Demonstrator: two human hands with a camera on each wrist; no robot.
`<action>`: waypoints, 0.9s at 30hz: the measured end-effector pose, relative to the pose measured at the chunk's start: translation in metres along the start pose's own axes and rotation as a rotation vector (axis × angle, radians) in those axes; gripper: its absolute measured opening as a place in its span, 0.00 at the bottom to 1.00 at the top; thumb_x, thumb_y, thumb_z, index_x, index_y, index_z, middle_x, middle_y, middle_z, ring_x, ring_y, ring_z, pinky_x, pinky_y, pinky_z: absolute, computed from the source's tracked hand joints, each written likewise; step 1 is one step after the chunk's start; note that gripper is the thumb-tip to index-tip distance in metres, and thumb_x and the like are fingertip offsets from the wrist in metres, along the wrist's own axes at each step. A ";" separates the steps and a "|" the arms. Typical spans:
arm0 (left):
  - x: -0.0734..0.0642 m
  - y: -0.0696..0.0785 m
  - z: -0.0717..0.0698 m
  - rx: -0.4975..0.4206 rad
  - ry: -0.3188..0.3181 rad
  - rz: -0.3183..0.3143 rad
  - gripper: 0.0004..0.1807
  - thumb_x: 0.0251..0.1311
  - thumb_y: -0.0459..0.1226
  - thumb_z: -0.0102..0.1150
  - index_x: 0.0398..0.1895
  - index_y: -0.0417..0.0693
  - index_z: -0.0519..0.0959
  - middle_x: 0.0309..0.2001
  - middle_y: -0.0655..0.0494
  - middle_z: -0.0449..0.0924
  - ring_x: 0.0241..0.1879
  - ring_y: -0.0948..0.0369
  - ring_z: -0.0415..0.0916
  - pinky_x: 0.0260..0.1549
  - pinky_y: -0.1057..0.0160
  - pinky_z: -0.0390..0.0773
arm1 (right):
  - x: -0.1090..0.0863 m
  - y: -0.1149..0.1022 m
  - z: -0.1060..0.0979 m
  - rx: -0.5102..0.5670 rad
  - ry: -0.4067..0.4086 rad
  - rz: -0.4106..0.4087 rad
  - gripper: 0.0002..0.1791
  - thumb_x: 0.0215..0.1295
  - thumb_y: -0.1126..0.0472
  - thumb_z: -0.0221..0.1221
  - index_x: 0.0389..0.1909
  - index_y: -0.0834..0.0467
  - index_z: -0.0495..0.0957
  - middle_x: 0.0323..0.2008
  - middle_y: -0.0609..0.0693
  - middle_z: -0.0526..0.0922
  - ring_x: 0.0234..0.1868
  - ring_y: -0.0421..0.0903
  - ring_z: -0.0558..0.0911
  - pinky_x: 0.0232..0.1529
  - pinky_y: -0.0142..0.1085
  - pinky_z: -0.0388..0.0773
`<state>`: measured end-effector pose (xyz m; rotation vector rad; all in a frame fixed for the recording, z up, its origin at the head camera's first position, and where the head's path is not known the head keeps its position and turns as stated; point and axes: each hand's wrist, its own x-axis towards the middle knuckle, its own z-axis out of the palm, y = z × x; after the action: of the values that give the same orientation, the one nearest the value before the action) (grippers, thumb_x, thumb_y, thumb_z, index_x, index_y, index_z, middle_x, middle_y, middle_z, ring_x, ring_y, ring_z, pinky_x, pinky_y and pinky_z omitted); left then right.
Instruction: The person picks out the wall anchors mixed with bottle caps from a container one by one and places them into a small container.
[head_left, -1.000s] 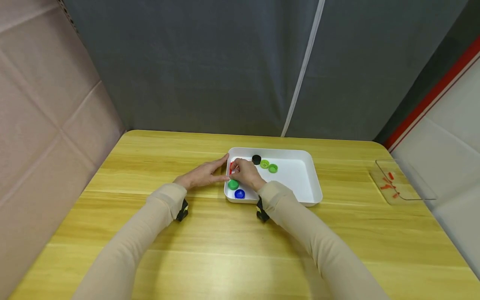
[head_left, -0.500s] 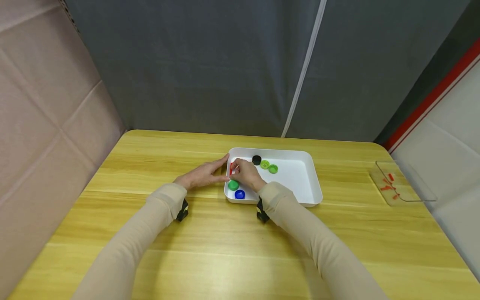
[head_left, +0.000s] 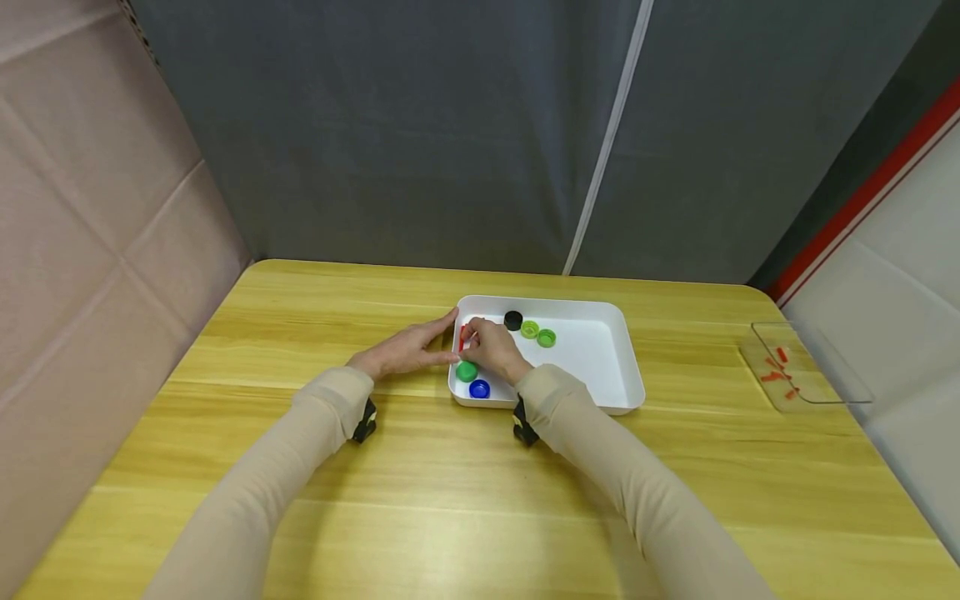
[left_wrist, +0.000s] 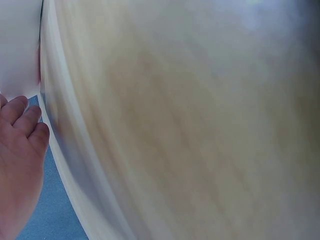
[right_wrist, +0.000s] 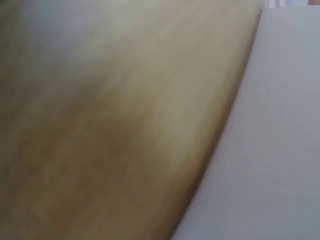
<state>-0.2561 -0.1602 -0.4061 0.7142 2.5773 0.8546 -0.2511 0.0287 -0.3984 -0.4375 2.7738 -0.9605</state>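
Note:
A white tray [head_left: 592, 358] lies on the wooden table. My left hand [head_left: 405, 346] rests at its left wall, fingers spread and straight, fingertips at the rim; the left wrist view shows part of this hand [left_wrist: 20, 160] beside the tray's white side [left_wrist: 20, 45]. Inside the tray, my right hand [head_left: 495, 348] has curled fingers, with thumb and index pinching at a small red piece [head_left: 462, 336] by the left wall; the fingers partly hide it. Close in front of that hand lie a green bottle cap [head_left: 467, 372] and a blue bottle cap [head_left: 479, 389].
Along the tray's back part sit a black cap [head_left: 513, 320], a yellow-green cap [head_left: 529, 329] and a light green cap [head_left: 546, 337]. At the table's right side stands a clear box [head_left: 825, 402] holding several red pieces [head_left: 772, 377]. A dark curtain [head_left: 405, 150] hangs behind the table.

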 end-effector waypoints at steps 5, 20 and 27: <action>0.000 0.000 0.000 0.004 0.001 0.001 0.49 0.57 0.64 0.51 0.75 0.64 0.38 0.75 0.59 0.39 0.73 0.54 0.43 0.70 0.48 0.49 | 0.000 0.000 0.001 -0.005 -0.002 0.007 0.11 0.55 0.64 0.66 0.37 0.61 0.76 0.21 0.47 0.71 0.23 0.40 0.68 0.25 0.26 0.61; 0.000 0.000 0.000 -0.002 0.005 0.012 0.47 0.60 0.60 0.52 0.75 0.61 0.39 0.75 0.57 0.40 0.73 0.53 0.44 0.69 0.48 0.50 | 0.002 0.000 0.002 -0.011 -0.002 0.016 0.11 0.55 0.65 0.66 0.38 0.61 0.77 0.22 0.47 0.72 0.24 0.40 0.69 0.25 0.26 0.62; -0.001 0.001 0.000 0.001 0.005 0.009 0.49 0.58 0.62 0.52 0.75 0.62 0.39 0.75 0.57 0.40 0.73 0.52 0.45 0.69 0.47 0.50 | 0.002 0.001 0.001 -0.004 -0.015 0.008 0.11 0.56 0.65 0.65 0.39 0.60 0.76 0.22 0.48 0.73 0.25 0.41 0.70 0.26 0.27 0.63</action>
<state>-0.2550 -0.1601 -0.4052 0.7259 2.5812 0.8592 -0.2534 0.0281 -0.4004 -0.4319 2.7630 -0.9456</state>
